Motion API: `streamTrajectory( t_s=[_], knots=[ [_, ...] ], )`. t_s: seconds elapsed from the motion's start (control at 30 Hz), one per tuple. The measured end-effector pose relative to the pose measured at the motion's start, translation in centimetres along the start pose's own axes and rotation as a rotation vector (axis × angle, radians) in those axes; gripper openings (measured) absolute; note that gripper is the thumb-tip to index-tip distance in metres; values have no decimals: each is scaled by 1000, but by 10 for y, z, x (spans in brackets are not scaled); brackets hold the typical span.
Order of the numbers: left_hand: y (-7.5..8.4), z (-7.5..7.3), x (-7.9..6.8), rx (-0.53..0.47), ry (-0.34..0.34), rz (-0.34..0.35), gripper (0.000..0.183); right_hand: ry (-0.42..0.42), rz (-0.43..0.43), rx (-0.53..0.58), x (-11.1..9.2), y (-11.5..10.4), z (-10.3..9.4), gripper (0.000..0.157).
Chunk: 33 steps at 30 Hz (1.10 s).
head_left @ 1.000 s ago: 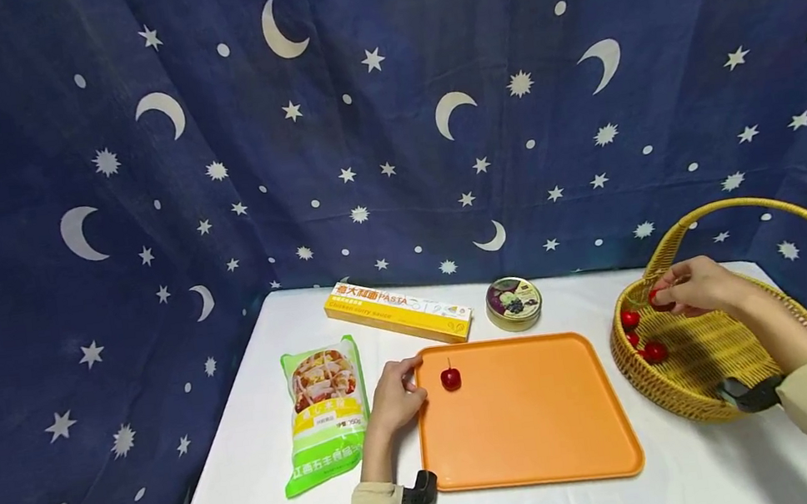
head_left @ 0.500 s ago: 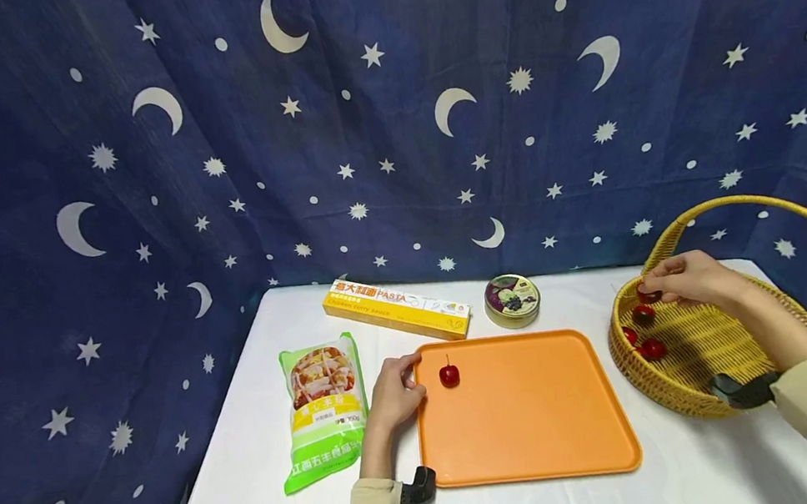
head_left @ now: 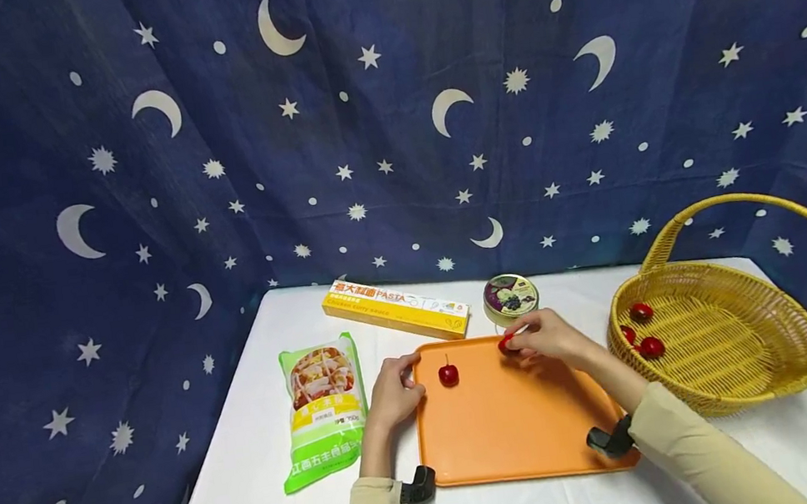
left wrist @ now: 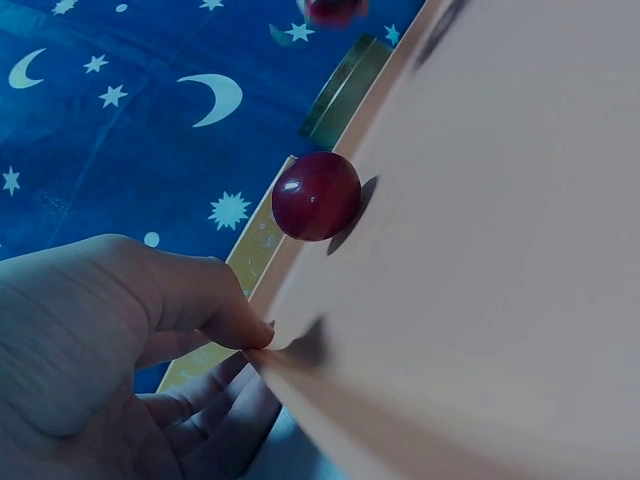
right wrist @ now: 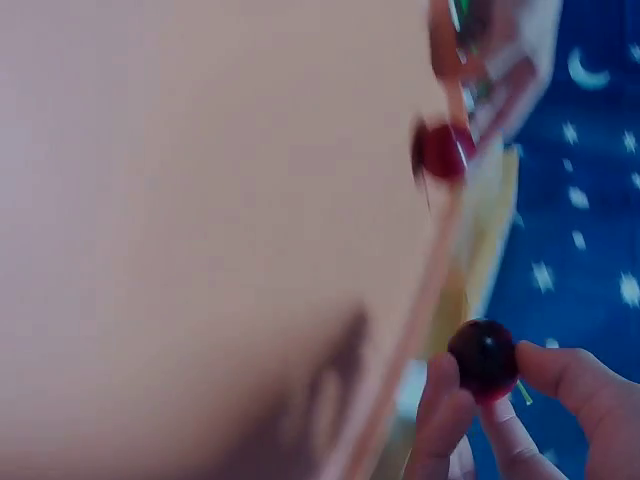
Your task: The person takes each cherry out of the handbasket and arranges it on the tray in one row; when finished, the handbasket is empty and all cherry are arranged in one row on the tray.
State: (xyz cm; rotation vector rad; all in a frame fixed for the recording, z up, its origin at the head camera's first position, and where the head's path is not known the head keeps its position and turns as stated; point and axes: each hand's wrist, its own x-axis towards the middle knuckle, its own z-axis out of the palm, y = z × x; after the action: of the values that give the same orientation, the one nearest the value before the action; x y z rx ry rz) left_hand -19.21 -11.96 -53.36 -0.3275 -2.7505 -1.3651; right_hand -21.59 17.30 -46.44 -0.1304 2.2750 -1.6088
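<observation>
My left hand [head_left: 395, 393] pinches the far left corner of an orange tray [head_left: 516, 431], thumb on the rim and fingers beneath it in the left wrist view. One red cherry [head_left: 449, 375] with its stem up sits on the tray near that corner. Over the tray's far edge, my right hand [head_left: 548, 337] holds a second cherry [right wrist: 485, 360] between thumb and fingertips, its shadow falling on the tray. To the right stands a yellow wicker basket [head_left: 717, 339] with a tall handle; 3 cherries [head_left: 652, 347] lie at its left side.
Behind the tray are a yellow pasta box [head_left: 395, 310] and a round tin [head_left: 511, 299]. A green and white food bag [head_left: 325, 413] lies left of the left hand. A dark blue curtain [head_left: 387, 119] with moons and stars hangs behind the white table [head_left: 249, 473].
My right hand has lifted a cherry out of the basket and carried it left to above the tray's far edge. My left hand has stayed at the tray's corner.
</observation>
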Motion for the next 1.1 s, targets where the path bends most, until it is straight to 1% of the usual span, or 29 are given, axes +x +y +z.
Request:
streamTrajectory(
  t_s=[0.1,0.17,0.23,0.33,0.4,0.57,0.7,0.9,1.1],
  knots=[
    [-2,0,0,3,0,9,51,-1,40,36,11,6,30,24],
    [-2,1,0,5,-5,1,51,1,54,36,16,9,43,22],
    [-2,1,0,6,-10,-3,51,16,85,38,19,12,53,19],
    [-2,1,-1,4,-15,-13,51,18,113,30,22,13,61,16],
    [-2,1,-1,5,-16,-11,51,14,135,35,23,13,63,15],
    [-1,-1,1,8,-14,-10,51,-10,130,37,24,14,64,16],
    [-1,-1,2,8,-14,-11,51,0,135,21,26,13,64,15],
    [0,-1,2,10,-10,-10,51,0,136,-28,26,13,65,18],
    [0,-1,1,13,-11,-16,51,2,132,-22,25,15,64,19]
  ],
)
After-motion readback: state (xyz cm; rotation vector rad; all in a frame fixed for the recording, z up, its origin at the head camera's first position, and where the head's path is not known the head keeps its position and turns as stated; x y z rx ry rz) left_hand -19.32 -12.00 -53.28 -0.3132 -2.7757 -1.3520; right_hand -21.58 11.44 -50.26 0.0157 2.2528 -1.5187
